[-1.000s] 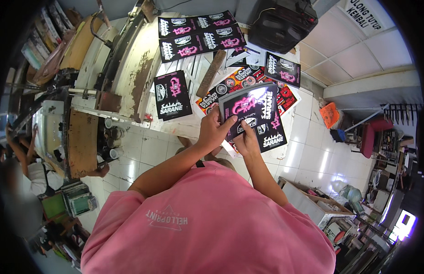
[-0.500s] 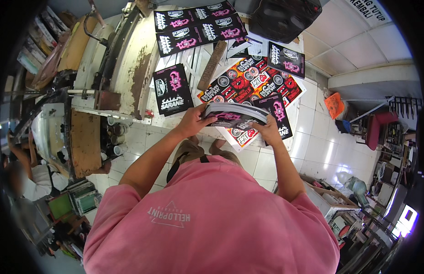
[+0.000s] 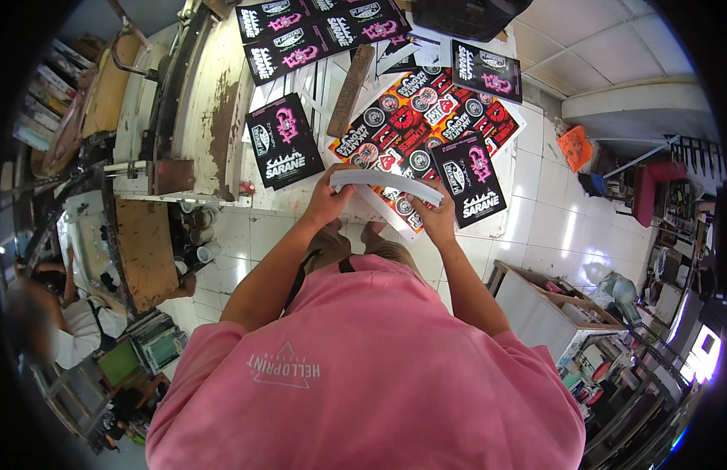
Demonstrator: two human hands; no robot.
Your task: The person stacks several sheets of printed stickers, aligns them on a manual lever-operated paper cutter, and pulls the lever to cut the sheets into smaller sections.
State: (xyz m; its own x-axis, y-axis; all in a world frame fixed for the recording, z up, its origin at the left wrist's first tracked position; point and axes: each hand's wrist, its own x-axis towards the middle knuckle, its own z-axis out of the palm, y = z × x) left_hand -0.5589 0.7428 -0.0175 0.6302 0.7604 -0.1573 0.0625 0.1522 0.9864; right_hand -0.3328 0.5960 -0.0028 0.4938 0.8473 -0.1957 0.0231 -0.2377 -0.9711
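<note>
A thick stack of sheets (image 3: 385,182) bows upward between my hands, with its white edge showing. My left hand (image 3: 330,196) grips its left end, and my right hand (image 3: 432,210) closes on its right end. Beyond it on the table lies a large red, orange and black sticker sheet (image 3: 422,117). A black printed sheet (image 3: 472,178) with pink and white designs lies partly over that sheet, near my right hand. To the left, a small pile of similar black sheets (image 3: 285,145) sits on the table. The stack's printed face is hidden now.
A worn wooden bar (image 3: 351,90) lies across papers mid-table. More black printed sheets (image 3: 324,35) cover the far left, and another black sheet (image 3: 486,70) lies far right. A dark bulky object (image 3: 469,16) stands at the back. At far left, another person (image 3: 74,329) is beside shelving.
The stack has tilted so its pink-printed face no longer shows, only its edge, and it bends upward more. My hands have shifted slightly left. The whole view has shifted a little.
</note>
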